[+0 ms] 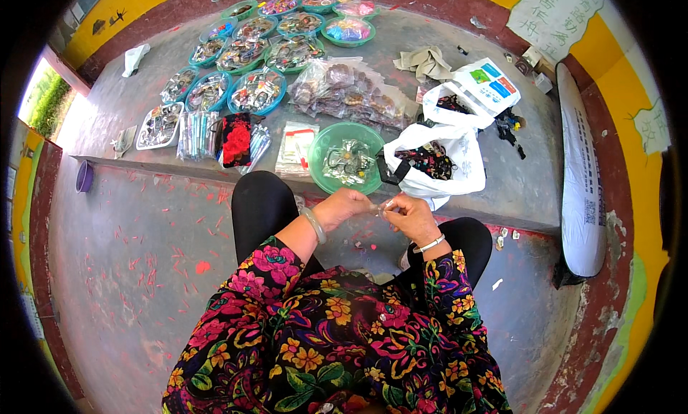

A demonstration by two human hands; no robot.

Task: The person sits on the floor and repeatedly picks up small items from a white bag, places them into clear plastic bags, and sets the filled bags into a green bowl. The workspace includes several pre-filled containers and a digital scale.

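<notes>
Above my lap, my left hand (340,208) and my right hand (411,220) meet fingertip to fingertip. Between them they pinch a small, clear plastic piece (381,208), perhaps a tiny bag; its contents are too small to make out. A pale bangle (315,226) circles my left wrist and a silver bracelet (430,243) my right. Just beyond the hands stands a green plastic basin (319,172) with small clear packets (350,160) in it. To its right, an open white plastic bag (466,186) holds dark patterned items (430,162).
Several blue and green basins (278,103) of small packets crowd the ledge's far left. Nearer are a white tray (147,143), a red floral pouch (236,140) and flat packets (295,146). Bagged brown items (344,92) lie behind the basin. A long white package (582,185) leans at right.
</notes>
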